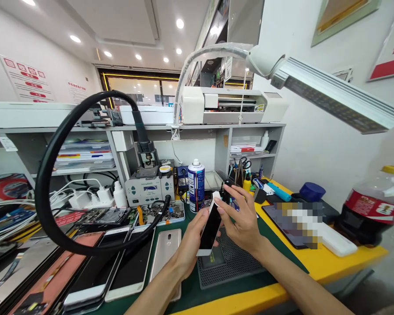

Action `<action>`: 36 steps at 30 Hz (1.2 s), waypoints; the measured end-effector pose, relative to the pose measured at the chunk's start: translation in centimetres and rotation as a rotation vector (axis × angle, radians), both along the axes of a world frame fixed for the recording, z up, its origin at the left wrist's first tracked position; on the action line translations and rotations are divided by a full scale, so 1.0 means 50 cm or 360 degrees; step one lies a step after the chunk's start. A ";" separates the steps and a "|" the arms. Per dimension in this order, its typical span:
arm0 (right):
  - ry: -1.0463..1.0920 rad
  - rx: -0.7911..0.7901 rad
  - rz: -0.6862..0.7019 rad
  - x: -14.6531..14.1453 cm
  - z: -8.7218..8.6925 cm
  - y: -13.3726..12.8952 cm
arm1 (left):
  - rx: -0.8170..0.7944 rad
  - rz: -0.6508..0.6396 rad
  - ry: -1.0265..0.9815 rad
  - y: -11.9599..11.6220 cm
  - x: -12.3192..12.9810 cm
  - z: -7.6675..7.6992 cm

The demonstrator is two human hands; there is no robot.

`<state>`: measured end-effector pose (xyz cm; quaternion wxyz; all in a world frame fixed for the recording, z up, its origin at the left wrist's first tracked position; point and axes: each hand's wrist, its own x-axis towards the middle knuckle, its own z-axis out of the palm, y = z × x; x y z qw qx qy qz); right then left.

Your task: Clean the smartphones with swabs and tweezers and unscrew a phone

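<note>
A white-framed smartphone [210, 227] with a dark screen is held upright at a tilt above the work mat. My left hand [192, 236] wraps round its left side and lower part, with fingertips showing at the far edge. At the phone's upper end, the thumb and fingertips of my right hand [238, 216] press on the top corner, while its other fingers stay loosely bent. Under both hands lies a dark grey perforated pad [233, 258] with a small flat dark piece [213, 259] on it. A gold phone [167, 249] rests face down beside my left wrist.
Several phones and phone parts cover the left side, below a looped black hose [42, 175]. Behind my hands stand a blue spray can [196, 186] and a hot-air station [149, 188]. A cola bottle [371, 210] and a dark tablet [282, 225] are at right, under a lamp [335, 98].
</note>
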<state>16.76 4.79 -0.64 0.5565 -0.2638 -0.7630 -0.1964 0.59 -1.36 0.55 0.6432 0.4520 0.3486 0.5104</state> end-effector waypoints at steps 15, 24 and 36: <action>-0.0159 0.0055 0.0092 -0.014 0.005 -0.025 | -0.0069 0.0200 -0.0094 0.006 -0.007 -0.015; -0.0610 0.0046 0.0476 -0.041 -0.048 -0.031 | -0.0134 0.0355 -0.0226 0.012 -0.011 -0.012; -0.0393 -0.0185 0.0367 -0.027 -0.039 0.007 | -0.0121 0.0315 -0.0066 0.010 -0.008 -0.019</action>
